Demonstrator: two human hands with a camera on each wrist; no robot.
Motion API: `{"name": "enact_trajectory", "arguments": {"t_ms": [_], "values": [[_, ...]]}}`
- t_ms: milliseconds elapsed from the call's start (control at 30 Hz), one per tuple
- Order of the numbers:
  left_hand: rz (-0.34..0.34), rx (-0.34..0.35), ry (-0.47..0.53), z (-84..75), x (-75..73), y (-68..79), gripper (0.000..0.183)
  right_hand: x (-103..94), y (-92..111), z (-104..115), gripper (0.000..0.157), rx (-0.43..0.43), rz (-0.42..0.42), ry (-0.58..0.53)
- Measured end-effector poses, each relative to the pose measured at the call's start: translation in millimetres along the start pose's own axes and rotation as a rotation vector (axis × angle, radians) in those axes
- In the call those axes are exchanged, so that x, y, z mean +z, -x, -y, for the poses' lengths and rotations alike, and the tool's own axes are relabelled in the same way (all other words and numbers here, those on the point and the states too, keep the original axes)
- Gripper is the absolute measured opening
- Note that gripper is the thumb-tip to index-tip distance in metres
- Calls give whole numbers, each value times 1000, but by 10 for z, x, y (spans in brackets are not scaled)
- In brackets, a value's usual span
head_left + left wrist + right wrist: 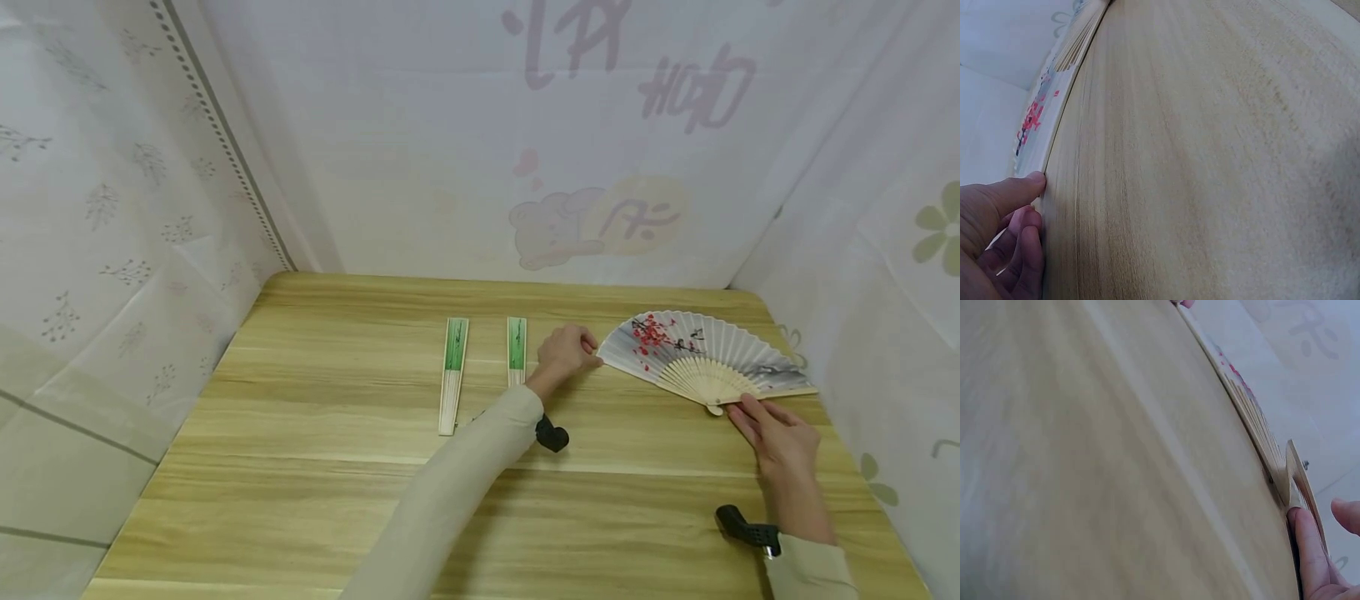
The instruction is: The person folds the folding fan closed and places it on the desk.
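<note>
In the head view, a spread folding fan (712,377) lies at the right of the table, its pale leaf painted with red blossoms. My left hand (566,350) pinches the fan's left end. In the left wrist view, the thumb (1019,190) rests at that edge with the other fingers curled beside it. By the pivot and right-hand guard stick, my right hand (780,437) touches the fan. Its thumb (1347,515) stands away from the fan in the right wrist view, while a straight finger (1310,553) lies against the sticks.
Two folded green fans lie left of my left hand: one farther left (453,375), the other (517,350) partly covered by my left arm. The wooden table (300,500) meets patterned cloth walls at its back and sides.
</note>
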State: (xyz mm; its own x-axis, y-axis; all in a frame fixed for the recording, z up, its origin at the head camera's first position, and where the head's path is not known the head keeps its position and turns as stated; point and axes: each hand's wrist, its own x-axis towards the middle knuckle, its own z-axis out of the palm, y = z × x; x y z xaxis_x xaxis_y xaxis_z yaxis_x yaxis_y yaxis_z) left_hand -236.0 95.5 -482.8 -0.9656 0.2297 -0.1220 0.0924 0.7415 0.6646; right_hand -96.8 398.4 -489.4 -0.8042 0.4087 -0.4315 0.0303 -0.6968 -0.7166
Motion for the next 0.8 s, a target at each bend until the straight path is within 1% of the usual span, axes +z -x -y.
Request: {"name": "enact_trajectory", "arguments": {"t_ms": [67, 167, 300, 433, 567, 667, 800], "values": [[4, -8, -6, 0, 1, -7, 22, 46, -10, -9, 29, 5, -47, 13], [8, -21, -13, -4, 5, -20, 22, 116, -36, -16, 41, 18, -120, 32], [10, -22, -22, -19, 15, -21, 22, 167, -65, -14, 52, 37, -186, 50], [6, -19, -29, -37, 17, -13, 20, 184, -100, -18, 51, 44, -204, 62], [13, -11, -34, -54, 21, -7, 17, 177, -117, -27, 45, 43, -208, 63], [12, -12, -40, -59, 26, -7, 15, 169, -119, -34, 43, 44, -198, 69], [6, -14, -43, -63, 26, -5, 13, 174, -118, -40, 45, 34, -176, 80]]}}
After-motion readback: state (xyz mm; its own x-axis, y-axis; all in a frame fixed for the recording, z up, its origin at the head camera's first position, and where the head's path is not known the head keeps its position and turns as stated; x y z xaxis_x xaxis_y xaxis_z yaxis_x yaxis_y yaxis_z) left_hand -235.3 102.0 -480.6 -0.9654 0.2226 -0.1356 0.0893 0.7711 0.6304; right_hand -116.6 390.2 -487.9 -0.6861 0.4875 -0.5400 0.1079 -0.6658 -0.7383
